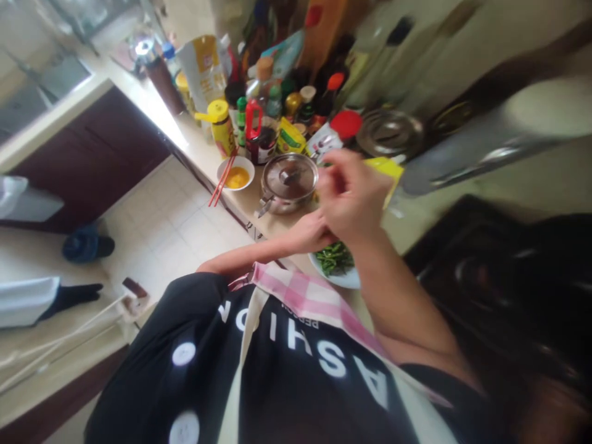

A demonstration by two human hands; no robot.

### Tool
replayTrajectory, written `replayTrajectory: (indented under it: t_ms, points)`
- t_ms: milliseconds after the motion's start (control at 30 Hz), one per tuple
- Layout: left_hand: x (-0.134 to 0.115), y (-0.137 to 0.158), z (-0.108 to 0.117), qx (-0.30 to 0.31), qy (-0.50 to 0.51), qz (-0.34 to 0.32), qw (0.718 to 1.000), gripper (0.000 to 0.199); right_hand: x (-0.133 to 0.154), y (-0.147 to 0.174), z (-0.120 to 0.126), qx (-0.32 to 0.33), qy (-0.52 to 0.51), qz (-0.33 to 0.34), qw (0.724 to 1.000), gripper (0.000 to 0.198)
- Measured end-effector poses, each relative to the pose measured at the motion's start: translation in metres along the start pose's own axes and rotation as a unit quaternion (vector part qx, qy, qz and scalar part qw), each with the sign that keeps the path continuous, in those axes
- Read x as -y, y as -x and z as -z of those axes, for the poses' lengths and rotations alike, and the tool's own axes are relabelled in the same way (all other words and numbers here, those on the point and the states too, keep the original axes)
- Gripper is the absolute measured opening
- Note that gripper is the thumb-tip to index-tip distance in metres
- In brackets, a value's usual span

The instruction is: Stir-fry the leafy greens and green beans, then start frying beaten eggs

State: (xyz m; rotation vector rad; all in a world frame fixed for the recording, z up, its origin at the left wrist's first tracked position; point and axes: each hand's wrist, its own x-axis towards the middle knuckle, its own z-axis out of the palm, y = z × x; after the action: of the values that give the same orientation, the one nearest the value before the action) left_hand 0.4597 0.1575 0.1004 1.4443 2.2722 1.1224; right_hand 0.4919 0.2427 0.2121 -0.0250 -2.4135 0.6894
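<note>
My right hand (352,192) is raised over the counter, its fingers curled into a loose fist. What it holds, if anything, is hidden and blurred. Just below and left of it is my left hand (315,232), fingers closed and partly covered by the right hand. Under both hands sits a plate (348,280) of cut green vegetable pieces (333,258). Next to my hands stands a lidded metal pot (290,179). Farther left, a white bowl (250,168) contains beaten egg (237,177), with red chopsticks (222,180) resting across its rim.
Behind the pot crowd several bottles and jars, among them a yellow squeeze bottle (222,129), a red-handled bottle (253,126) and a yellow packet (291,137). A metal lid (389,132) lies farther right. A dark stove (481,271) occupies the right side.
</note>
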Motion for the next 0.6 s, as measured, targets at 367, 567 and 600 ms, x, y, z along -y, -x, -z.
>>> replayTrajectory:
  t_ms: [367, 567, 600]
  points:
    - [0.084, 0.27, 0.09, -0.309, 0.285, 0.483, 0.768, 0.031, 0.079, -0.021, -0.234, 0.435, 0.15, 0.151, 0.875, 0.055]
    - [0.11, 0.248, 0.104, -0.354, 0.389, 0.479, 0.703, 0.031, 0.078, -0.023, -0.233, 0.425, 0.121, 0.19, 0.877, 0.051]
    - [0.117, 0.236, 0.105, -0.355, 0.407, 0.467, 0.7, 0.03, 0.079, -0.02, -0.223, 0.403, 0.111, 0.198, 0.887, 0.051]
